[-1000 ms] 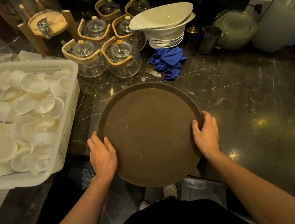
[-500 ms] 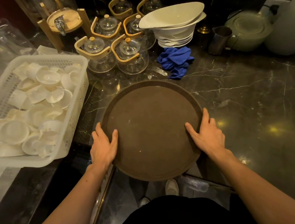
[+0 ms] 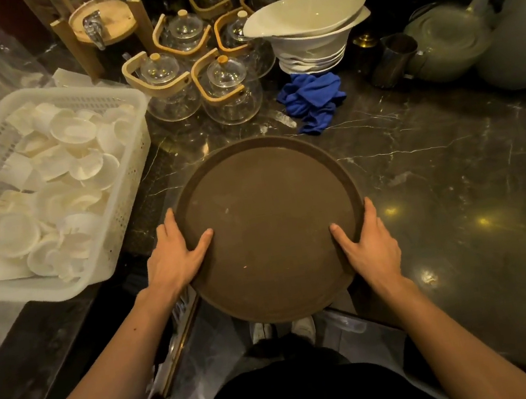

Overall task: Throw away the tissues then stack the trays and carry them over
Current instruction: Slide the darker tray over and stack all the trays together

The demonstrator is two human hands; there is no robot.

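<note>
A: On the dark marble counter [image 3: 434, 155], a round brown tray [image 3: 272, 228] is lying with its near edge overhanging the counter's front; the left hand [image 3: 175, 259] is lying flat on its left rim, fingers spread, thumb on the tray face; the right hand [image 3: 371, 245] is doing likewise on the right rim; neither is curling closed around the edge.

B: Is a second tray sitting beneath it?

A: Cannot tell; only one rim is showing; no tissues are appearing anywhere.

B: Step in hand?

A: Judging it as the carry-over ending, with the tray being set down; the next move is calling for pushing it fully onto the counter, keeping it short of the glass teapots [image 3: 229, 92] and blue cloth [image 3: 312, 101]; white basket of cups [image 3: 49, 182] is standing apart at left.
</note>
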